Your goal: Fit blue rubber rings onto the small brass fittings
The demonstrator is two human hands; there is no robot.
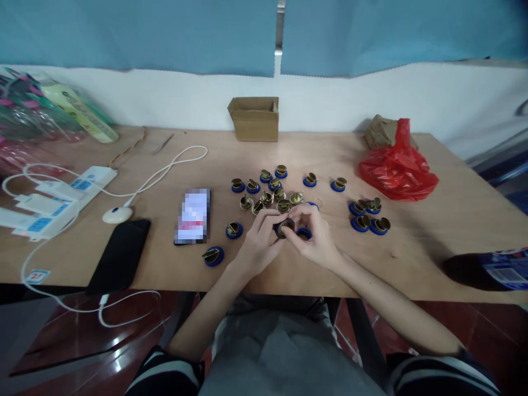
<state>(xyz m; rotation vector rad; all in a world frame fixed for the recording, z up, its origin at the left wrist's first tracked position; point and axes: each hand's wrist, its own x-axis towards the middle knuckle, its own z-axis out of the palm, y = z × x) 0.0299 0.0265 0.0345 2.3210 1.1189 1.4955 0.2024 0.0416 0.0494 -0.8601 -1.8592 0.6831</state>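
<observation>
My left hand and my right hand meet above the table near its front edge. Between their fingers is a small round brass-coloured metal piece with a dark blue rim. The fingers of both hands are closed round it, and the right thumb presses on its face. Just under the right hand, a blue ring shows in part. Beyond the hands lies a loose cluster of similar brass pieces, some on blue bases. More blue-based pieces are grouped to the right, and a blue-based piece lies at the left.
A phone with a lit screen and a dark phone lie left, near a white power strip with cables. At the back are an open cardboard box and a red plastic bag. A dark bottle lies at right.
</observation>
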